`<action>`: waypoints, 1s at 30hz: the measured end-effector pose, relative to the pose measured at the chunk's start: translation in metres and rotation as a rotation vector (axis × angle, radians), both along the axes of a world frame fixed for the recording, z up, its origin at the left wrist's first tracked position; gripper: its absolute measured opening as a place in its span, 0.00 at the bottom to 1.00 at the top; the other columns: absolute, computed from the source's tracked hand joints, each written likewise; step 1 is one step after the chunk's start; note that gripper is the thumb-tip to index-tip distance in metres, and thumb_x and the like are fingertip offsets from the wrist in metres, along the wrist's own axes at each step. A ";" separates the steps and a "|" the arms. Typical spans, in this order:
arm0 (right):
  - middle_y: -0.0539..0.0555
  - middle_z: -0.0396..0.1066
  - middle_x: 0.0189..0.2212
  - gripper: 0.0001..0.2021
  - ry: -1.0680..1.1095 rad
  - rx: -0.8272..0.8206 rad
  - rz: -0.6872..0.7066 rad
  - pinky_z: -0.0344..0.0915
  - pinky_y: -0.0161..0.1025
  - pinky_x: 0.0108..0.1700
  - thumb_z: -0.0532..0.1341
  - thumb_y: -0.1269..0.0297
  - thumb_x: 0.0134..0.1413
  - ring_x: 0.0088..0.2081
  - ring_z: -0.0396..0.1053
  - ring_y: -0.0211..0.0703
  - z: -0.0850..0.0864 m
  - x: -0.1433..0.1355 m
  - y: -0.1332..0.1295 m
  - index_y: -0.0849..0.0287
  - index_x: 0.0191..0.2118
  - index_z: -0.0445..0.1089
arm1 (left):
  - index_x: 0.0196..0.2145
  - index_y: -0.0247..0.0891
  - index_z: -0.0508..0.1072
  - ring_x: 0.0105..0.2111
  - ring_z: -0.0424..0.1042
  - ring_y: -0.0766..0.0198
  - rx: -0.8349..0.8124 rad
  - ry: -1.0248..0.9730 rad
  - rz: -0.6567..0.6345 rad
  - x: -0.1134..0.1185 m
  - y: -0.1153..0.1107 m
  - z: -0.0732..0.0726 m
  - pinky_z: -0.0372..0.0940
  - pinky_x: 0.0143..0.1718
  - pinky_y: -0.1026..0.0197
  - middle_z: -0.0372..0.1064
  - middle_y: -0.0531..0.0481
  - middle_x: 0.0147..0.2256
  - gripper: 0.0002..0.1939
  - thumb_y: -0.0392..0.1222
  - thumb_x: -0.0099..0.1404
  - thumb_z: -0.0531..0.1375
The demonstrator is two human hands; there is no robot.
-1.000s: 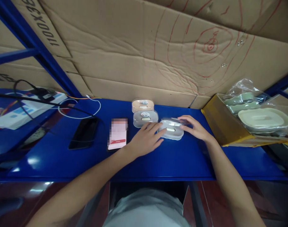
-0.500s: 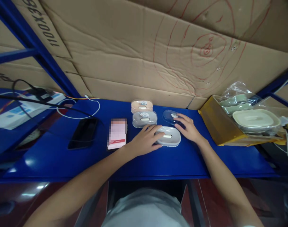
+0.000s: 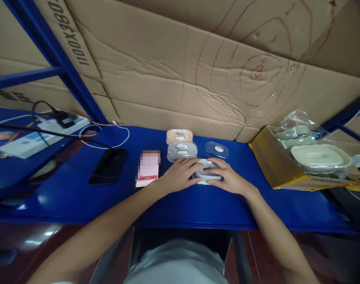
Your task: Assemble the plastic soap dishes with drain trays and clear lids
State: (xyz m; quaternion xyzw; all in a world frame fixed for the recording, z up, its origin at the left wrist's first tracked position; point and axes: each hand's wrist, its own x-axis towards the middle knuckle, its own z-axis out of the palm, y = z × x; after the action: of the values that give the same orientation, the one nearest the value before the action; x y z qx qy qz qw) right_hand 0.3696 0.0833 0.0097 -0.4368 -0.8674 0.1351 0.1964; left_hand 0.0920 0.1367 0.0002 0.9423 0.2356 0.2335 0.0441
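Observation:
A grey oval soap dish (image 3: 203, 173) lies between my two hands, slightly blurred and partly hidden by fingers. My left hand (image 3: 184, 174) grips its left side, thumb at the near edge and fingers over the far rim. From the right, my right hand (image 3: 229, 178) holds the other end the same way. A pale strip shows under the dish's near edge. Behind it lies a clear oval lid (image 3: 212, 150) with a round sticker, apart from both hands. Close to my left fingertips stands a grey soap dish with its clear lid on (image 3: 182, 152); a peach lidded one (image 3: 180, 135) sits behind that.
A phone with a lit screen (image 3: 148, 167) and a dark phone (image 3: 107, 166) lie to the left, near a white power strip (image 3: 46, 132) and cables. At right, an open cardboard box (image 3: 271, 165) holds bagged green and cream dishes. Cardboard (image 3: 150, 79) walls the back.
My right hand has left the clear lid and moved toward me and left onto the grey soap dish. My left hand stays at the dish's left side. The camera view has shifted slightly.

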 end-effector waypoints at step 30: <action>0.65 0.59 0.72 0.33 0.024 0.046 -0.232 0.59 0.70 0.68 0.66 0.38 0.63 0.72 0.57 0.67 -0.016 0.039 0.021 0.48 0.67 0.69 | 0.64 0.41 0.69 0.61 0.68 0.40 -0.143 0.118 -0.146 -0.004 -0.015 0.007 0.58 0.62 0.41 0.67 0.39 0.63 0.38 0.54 0.61 0.74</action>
State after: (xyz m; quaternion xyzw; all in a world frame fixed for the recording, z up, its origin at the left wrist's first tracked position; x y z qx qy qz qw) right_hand 0.4082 0.1047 -0.0065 -0.5281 -0.8114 0.0965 0.2311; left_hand 0.0876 0.1217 0.0076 0.9636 0.1847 0.1562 0.1141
